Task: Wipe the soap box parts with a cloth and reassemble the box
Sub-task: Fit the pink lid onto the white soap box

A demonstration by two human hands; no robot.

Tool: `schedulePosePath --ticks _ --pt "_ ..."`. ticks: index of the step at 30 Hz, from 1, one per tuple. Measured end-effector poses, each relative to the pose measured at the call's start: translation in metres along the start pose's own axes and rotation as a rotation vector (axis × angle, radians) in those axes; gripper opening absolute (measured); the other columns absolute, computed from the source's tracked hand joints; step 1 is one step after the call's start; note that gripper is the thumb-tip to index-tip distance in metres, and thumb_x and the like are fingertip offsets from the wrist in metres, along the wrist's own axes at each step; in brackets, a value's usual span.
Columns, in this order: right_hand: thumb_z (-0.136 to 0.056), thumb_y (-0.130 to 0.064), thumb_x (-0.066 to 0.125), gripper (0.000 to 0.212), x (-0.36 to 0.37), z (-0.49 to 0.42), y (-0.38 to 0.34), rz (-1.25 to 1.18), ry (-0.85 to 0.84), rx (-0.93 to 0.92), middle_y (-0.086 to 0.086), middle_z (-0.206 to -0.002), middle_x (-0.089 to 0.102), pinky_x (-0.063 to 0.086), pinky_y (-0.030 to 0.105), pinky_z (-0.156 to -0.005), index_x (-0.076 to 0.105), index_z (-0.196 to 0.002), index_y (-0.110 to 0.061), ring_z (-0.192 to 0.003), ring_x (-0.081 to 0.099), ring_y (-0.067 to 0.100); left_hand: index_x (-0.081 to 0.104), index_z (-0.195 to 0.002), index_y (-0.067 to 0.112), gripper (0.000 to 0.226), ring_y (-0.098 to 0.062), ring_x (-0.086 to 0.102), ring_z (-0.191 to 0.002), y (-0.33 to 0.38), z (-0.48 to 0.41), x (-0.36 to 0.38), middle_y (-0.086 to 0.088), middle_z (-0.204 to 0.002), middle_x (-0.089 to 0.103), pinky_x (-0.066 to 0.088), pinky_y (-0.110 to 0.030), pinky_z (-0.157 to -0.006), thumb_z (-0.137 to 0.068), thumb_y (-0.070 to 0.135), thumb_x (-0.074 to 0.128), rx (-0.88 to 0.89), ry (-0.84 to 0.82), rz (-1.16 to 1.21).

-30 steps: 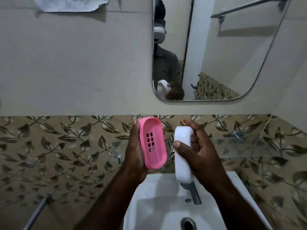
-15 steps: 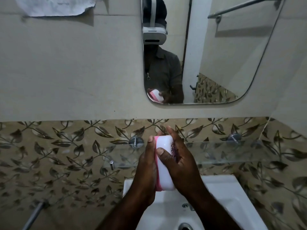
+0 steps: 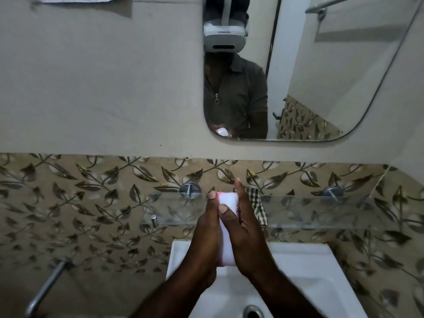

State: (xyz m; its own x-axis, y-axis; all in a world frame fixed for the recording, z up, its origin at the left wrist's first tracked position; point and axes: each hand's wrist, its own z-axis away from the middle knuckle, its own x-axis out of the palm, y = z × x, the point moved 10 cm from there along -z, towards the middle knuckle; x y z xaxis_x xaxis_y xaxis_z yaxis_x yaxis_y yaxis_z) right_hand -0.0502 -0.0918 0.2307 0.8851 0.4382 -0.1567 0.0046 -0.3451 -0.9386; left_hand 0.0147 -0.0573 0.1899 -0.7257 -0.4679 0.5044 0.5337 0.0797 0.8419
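Observation:
The soap box (image 3: 227,235) stands on end between my two hands above the sink, its white part facing me and only a thin pink edge of the tray showing at the top. My left hand (image 3: 206,232) grips it from the left, thumb at its upper corner. My right hand (image 3: 243,230) wraps it from the right, with the thumb laid across the white face and a finger pointing up past its top. A checked cloth (image 3: 258,207) lies on the glass shelf just behind my right hand.
A glass shelf (image 3: 321,210) on metal pegs runs along the leaf-patterned tiles. Below it sits the white sink (image 3: 309,271) with its drain (image 3: 253,313). A mirror (image 3: 309,88) hangs above, and a metal pipe (image 3: 46,288) slants at lower left.
The pink tray and white part were held apart a second ago; my hands brought them together and now press them as one closed box. The view has tilted slightly upward.

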Motion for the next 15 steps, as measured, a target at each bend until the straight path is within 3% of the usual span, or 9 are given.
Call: schedulePosePath --ticks 3,6,8,9,11,12,15 --pt "-0.071 -0.075 0.041 0.076 0.012 -0.006 0.000 0.127 -0.048 0.020 -0.031 -0.147 0.019 0.022 0.030 -0.119 0.006 -0.137 -0.060 -0.140 0.022 -0.006 0.067 -0.117 0.006 0.069 -0.029 0.064 -0.110 0.006 -0.003 -0.007 -0.017 -0.118 0.069 0.044 -0.042 -0.104 -0.075 0.059 0.053 -0.008 0.013 -0.010" --pt "-0.069 -0.072 0.057 0.100 0.025 -0.004 -0.010 0.226 -0.133 -0.075 -0.025 -0.157 -0.004 0.015 0.028 -0.120 -0.010 -0.142 -0.055 -0.146 0.003 -0.001 0.065 -0.119 0.006 0.064 -0.034 0.067 -0.106 0.025 -0.006 -0.018 -0.021 -0.113 0.070 0.055 -0.042 -0.089 -0.086 0.057 0.045 0.004 -0.009 -0.052" --pt "-0.065 -0.064 0.072 0.116 0.030 -0.002 -0.014 0.254 -0.210 -0.143 -0.023 -0.158 -0.013 0.017 0.013 -0.115 -0.005 -0.149 -0.044 -0.144 -0.001 -0.008 0.063 -0.121 0.007 0.062 -0.032 0.070 -0.097 0.038 -0.014 -0.027 -0.015 -0.108 0.072 0.058 -0.035 -0.072 -0.095 0.056 0.036 0.002 -0.024 -0.065" --pt "-0.062 -0.061 0.077 0.117 0.034 -0.004 -0.014 0.286 -0.258 -0.157 -0.025 -0.156 -0.015 0.018 0.007 -0.110 0.002 -0.150 -0.043 -0.141 -0.001 -0.013 0.060 -0.125 0.006 0.062 -0.033 0.068 -0.104 0.040 -0.021 -0.041 -0.009 -0.110 0.069 0.055 -0.034 -0.073 -0.097 0.056 0.034 -0.010 0.017 -0.084" --pt "-0.061 -0.054 0.083 0.111 0.042 -0.013 -0.005 0.360 -0.332 -0.127 -0.030 -0.151 -0.008 0.020 0.003 -0.105 0.017 -0.149 -0.042 -0.136 0.007 -0.017 0.055 -0.129 0.012 0.053 -0.036 0.055 -0.122 0.046 -0.036 -0.060 -0.005 -0.112 0.061 0.049 -0.035 -0.084 -0.098 0.051 0.040 0.028 0.098 -0.209" --pt "-0.061 -0.049 0.084 0.106 0.045 -0.020 0.001 0.392 -0.336 -0.102 -0.030 -0.149 0.002 0.021 0.004 -0.104 0.023 -0.148 -0.039 -0.135 0.014 -0.013 0.057 -0.124 0.016 0.042 -0.035 0.057 -0.121 0.052 -0.043 -0.068 -0.004 -0.112 0.063 0.050 -0.033 -0.084 -0.096 0.045 0.048 0.103 0.139 -0.297" --pt "-0.059 -0.045 0.076 0.085 0.047 -0.044 0.012 0.470 -0.213 -0.084 -0.010 -0.141 0.039 0.038 0.026 -0.106 0.047 -0.137 -0.026 -0.129 0.042 0.012 0.064 -0.111 0.020 0.019 -0.019 0.071 -0.091 0.064 -0.050 -0.085 -0.004 -0.100 0.073 0.056 -0.026 -0.070 -0.094 0.025 0.056 0.292 0.328 -0.512"
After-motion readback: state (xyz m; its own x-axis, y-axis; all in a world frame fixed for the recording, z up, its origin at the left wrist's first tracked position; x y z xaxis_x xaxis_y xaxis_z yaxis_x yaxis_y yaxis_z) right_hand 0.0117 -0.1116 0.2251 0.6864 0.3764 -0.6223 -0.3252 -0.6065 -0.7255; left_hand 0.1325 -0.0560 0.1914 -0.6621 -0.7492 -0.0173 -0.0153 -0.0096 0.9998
